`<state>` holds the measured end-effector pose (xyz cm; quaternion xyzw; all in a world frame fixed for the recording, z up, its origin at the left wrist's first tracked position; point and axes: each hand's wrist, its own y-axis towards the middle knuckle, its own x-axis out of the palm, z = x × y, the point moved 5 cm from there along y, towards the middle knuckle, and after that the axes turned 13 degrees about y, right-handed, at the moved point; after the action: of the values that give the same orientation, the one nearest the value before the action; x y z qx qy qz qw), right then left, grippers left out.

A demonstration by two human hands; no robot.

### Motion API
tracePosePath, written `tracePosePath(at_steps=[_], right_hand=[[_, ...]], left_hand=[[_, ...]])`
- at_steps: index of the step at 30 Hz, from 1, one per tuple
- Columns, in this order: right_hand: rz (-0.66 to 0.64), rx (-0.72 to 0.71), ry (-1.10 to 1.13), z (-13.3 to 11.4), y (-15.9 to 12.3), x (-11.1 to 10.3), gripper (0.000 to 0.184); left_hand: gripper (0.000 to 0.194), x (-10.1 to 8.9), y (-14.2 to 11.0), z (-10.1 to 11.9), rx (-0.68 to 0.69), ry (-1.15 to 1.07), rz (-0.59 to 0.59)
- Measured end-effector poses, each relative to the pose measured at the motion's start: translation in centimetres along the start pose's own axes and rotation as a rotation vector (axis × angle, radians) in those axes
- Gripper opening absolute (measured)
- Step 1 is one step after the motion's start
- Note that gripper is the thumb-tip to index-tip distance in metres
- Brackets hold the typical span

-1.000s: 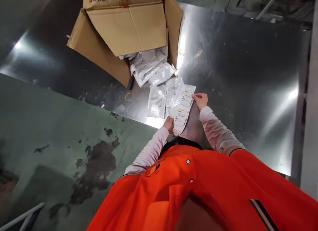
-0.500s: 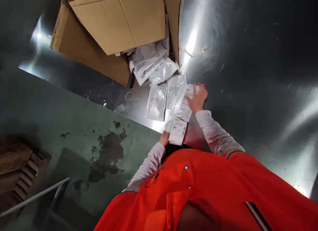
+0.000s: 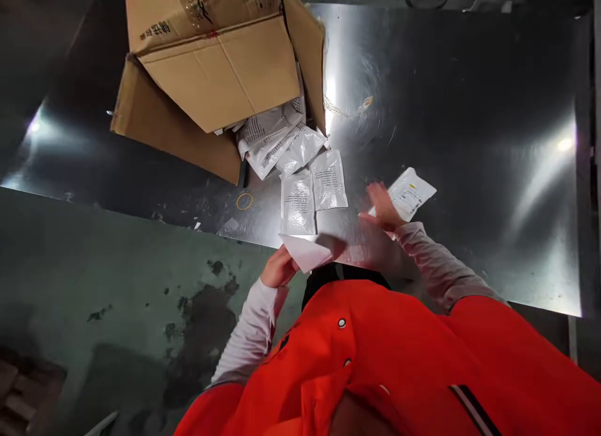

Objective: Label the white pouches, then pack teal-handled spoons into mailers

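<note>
My left hand (image 3: 278, 266) grips a stack of white paper labels (image 3: 306, 251) at the table's front edge. The stack is tilted, so its printed side does not show. My right hand (image 3: 385, 209), slightly blurred, has its fingers stretched out and apart. It overlaps the lower left end of a white plastic packet (image 3: 412, 193) with a printed label. Whether it touches that packet I cannot tell. Between my hands and the box, two white packets lie side by side: a left one (image 3: 298, 204) and a right one (image 3: 329, 179), both with printed text upward.
A cardboard box (image 3: 220, 73) lies on its side on the metal table (image 3: 469, 98), flaps spread. More white packets (image 3: 272, 139) spill from its mouth. A yellow rubber band (image 3: 245, 201) rests near the front edge. Green floor (image 3: 141, 267) shows below left.
The labelled packet has moved right, away from the other two packets, and my right hand has shifted right too. The label stack in my left hand has tipped from printed-face-up to slanted.
</note>
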<state>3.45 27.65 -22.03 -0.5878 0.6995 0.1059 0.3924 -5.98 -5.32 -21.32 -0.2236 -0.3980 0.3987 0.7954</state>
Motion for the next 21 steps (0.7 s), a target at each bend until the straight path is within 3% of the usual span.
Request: tracePosePath(at_steps=[2,4,6,9,12,15,17,19,21], right_hand=[[-0.258,-0.112,0.263,-4.5,-1.0,3.7,0.086],[-0.433,-0.097,0.607,-8.3,-2.2,7.4,0.076],[-0.377,0.046,0.918,-10.1,-3.0,9.5,0.066],[-0.093,0.242,1.055,-10.1,-3.9,9.7,0.058],[0.038,0.275,0.996,-9.3,-4.2,8.4,0.051],[0.088,0.238,0.796,-8.0,-2.6,6.5,0.047],[0.129,0.143,0.542,-7.2,0.4,4.9,0.047],[0.128,-0.015,0.236,-6.9,4.7,3.8,0.045],[-0.009,-0.142,-0.056,-6.4,8.9,4.3,0.046]], left_hand=[[0.028,1.2,2.4,2.4,0.032,-0.005,-0.039],[0.02,1.5,4.8,4.9,0.082,0.039,0.009],[0.021,0.7,6.4,7.3,0.158,0.165,0.143],[0.044,0.0,6.7,9.1,0.314,0.314,0.247],[0.068,2.4,6.3,7.3,0.399,0.411,0.094],[0.073,4.9,6.6,2.9,0.246,0.326,0.014],[0.076,5.2,6.6,0.4,0.141,0.218,0.066],[0.077,4.7,5.9,-0.9,0.121,0.211,0.095],[0.062,4.0,4.6,-1.1,0.175,0.346,0.081]])
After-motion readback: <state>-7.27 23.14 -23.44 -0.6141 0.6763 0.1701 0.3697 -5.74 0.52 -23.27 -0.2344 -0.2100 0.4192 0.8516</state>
